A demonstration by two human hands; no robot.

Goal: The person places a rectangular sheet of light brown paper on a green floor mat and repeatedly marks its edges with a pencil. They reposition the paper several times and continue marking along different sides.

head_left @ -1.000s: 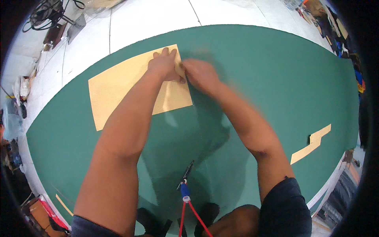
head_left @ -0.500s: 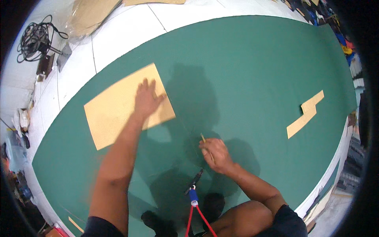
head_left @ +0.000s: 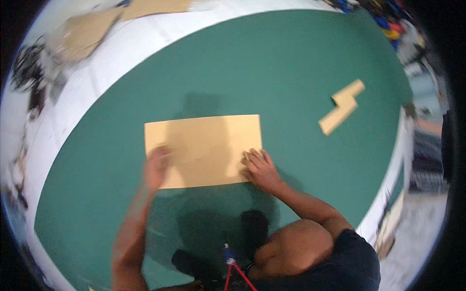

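Observation:
A tan rectangular sheet [head_left: 199,138], like thin cardboard, lies on a green cloth-like surface [head_left: 291,58] in front of me. At the sheet's left edge is my left hand [head_left: 156,167], its fingers smeared by motion. My right hand [head_left: 262,172] rests at the right edge, fingers curled round a short yellowish stick [head_left: 246,155], thin like a pencil stub. The stick is mostly hidden by the fingers. My shadow falls across the middle of the sheet.
A zigzag-shaped tan piece [head_left: 342,106] lies on the green surface to the right. Beyond its edge are a tangle of black cable [head_left: 29,65], brown sheets [head_left: 90,34] on white floor tiles, and mixed clutter at the upper right. A red cord [head_left: 238,274] hangs near my knee.
The tan sheet has come nearer and turned, its long edges now running left to right. My left hand moved to its left edge; my right hand now reaches its right edge. The view shifted.

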